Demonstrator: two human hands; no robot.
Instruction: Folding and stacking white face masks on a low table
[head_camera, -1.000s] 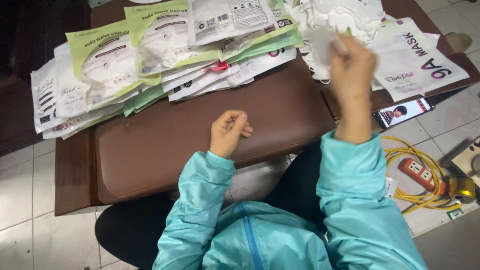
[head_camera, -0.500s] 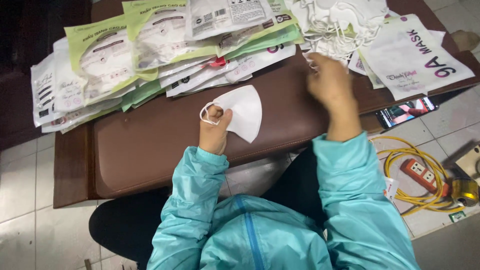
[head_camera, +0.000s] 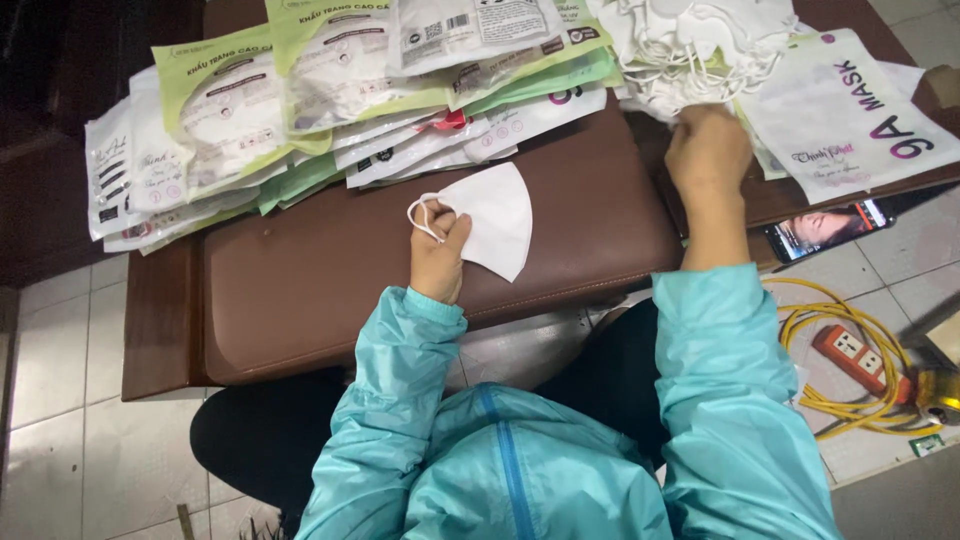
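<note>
My left hand (head_camera: 440, 252) is closed on a folded white face mask (head_camera: 492, 217), pinching it by its ear loop over the brown cushioned bench (head_camera: 330, 300). Farther right, my right hand (head_camera: 708, 150) reaches into a heap of loose white masks (head_camera: 700, 45) at the bench's far end, fingers curled into the pile. Whether it has hold of a mask is hidden by the hand's back. Both arms wear teal jacket sleeves.
Several flat mask packets, green and white (head_camera: 300, 100), lie fanned across the bench's far side. A large white printed bag (head_camera: 850, 110) sits at the right. A phone (head_camera: 828, 228) rests on the bench edge. On the tiled floor lie a yellow cable and a power strip (head_camera: 855, 355).
My left hand, empty a second ago, now holds a white mask. My right hand dropped from a raised position and moved back into the loose mask heap.
</note>
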